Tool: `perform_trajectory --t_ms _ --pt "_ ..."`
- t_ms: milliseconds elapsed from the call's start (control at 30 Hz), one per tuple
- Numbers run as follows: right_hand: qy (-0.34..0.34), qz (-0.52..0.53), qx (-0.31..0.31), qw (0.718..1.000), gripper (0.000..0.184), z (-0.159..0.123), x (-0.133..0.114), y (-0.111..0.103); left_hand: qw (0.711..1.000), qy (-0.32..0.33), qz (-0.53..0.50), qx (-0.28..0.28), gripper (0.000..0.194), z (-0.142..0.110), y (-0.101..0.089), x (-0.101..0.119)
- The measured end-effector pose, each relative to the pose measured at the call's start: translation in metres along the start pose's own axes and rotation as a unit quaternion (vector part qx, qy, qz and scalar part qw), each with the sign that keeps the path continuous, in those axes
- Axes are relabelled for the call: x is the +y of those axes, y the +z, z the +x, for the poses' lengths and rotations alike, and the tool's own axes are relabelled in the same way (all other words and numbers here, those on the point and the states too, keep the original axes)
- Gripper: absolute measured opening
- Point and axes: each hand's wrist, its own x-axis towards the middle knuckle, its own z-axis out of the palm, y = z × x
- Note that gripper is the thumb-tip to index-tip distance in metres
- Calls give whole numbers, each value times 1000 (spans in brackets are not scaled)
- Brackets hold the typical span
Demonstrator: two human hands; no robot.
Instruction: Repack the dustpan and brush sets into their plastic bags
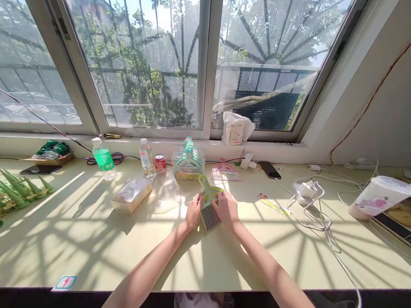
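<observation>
In the middle of the table a small light-green dustpan-and-brush set (pixel 211 218) is held at a tilt, its handle pointing away and its dark bristles toward me. My left hand (pixel 194 212) grips its left edge. On the opposite edge, my right hand (pixel 227 207) has its fingers closed, partly covering the pan. Just beyond stands a stack of similar green dustpan sets (pixel 189 164) in clear wrapping. A pink dustpan set (pixel 226 171) lies to the right of that stack. Left of my hands is a crumpled clear plastic bag (pixel 169 198).
To the left are a tissue box (pixel 130 198), bottles (pixel 103 160), a red can (pixel 160 163) and green cone-shaped pieces (pixel 11 192). On the right lie a printed strip (pixel 274 205), a phone (pixel 270 170), a power strip (pixel 306 191) with tangled white cables and a lidded cup (pixel 378 199).
</observation>
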Motion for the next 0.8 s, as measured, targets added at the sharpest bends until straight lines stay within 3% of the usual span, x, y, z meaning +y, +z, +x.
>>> perform_trajectory --t_ms 100,167,333,467,567,667,733,800 --pt "-21 -5 -1 1000 17 11 -20 -5 999 17 7 30 43 -4 -2 2" --pt "13 -2 -16 1000 17 17 -24 -10 999 25 12 37 44 -3 -4 4" --pt "84 15 7 996 20 18 -10 -28 994 -2 105 -10 39 6 -3 11" --pt "122 156 -19 980 24 20 18 -68 987 -45 152 23 30 13 -1 12" --pt "122 225 -27 966 25 24 47 -111 984 -67 154 58 31 19 -16 7" --pt "109 88 -51 989 22 20 76 -137 984 -56 138 95 24 22 -37 0" --pt "111 -48 -93 988 24 10 90 -133 987 -43 112 108 24 23 -46 -3" --pt "109 -151 -124 975 25 -3 99 -116 992 -28 71 102 29 23 -49 -5"
